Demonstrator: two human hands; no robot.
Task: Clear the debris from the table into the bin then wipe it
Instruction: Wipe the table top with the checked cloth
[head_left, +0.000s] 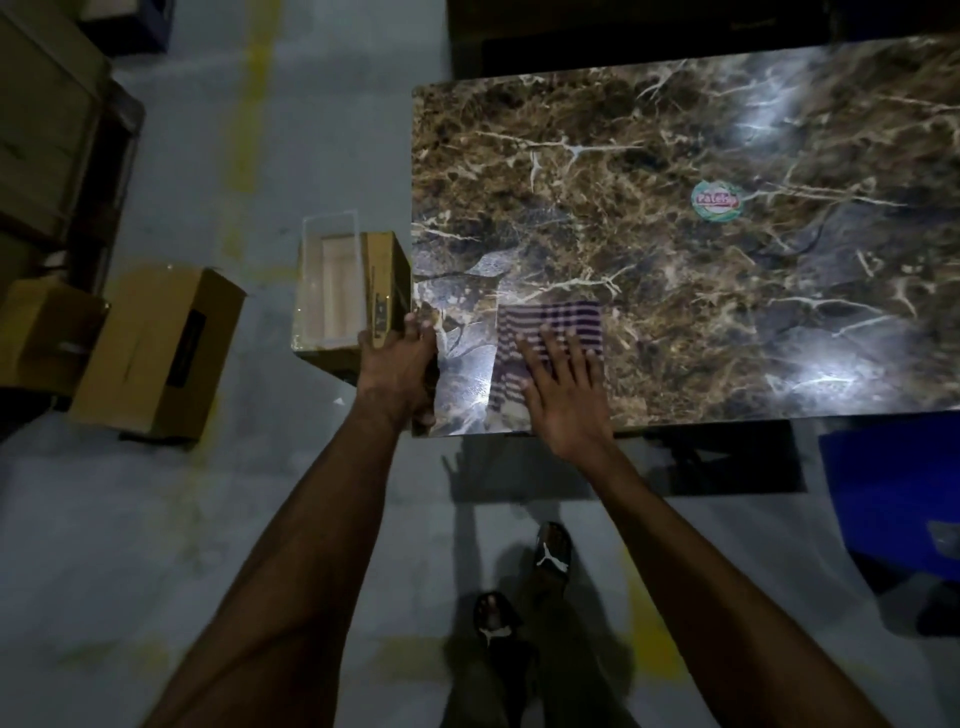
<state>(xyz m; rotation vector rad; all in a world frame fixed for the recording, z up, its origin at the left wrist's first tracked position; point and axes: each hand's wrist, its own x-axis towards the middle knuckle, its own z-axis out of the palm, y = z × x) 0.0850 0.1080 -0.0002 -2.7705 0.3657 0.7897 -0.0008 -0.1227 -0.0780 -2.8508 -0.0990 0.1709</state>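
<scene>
The brown marble-patterned table (649, 171) fills the upper right of the head view. A striped purple and white cloth (524, 325) lies flat near the table's front left corner. My right hand (563, 384) presses on the cloth with straight, spread fingers. My left hand (400, 369) rests along the table's left edge, fingers reaching toward the cardboard bin box (387, 280) that stands on the floor against that edge. A clear liner with a pale inside (327, 291) shows in the bin. A round sticker (717, 201) sits on the tabletop.
Cardboard boxes (156, 353) lie on the grey floor at left, with more stacked at the far left (47, 130). A blue container (898, 499) stands at the right below the table's front edge. My feet in sandals (550, 556) are on the floor.
</scene>
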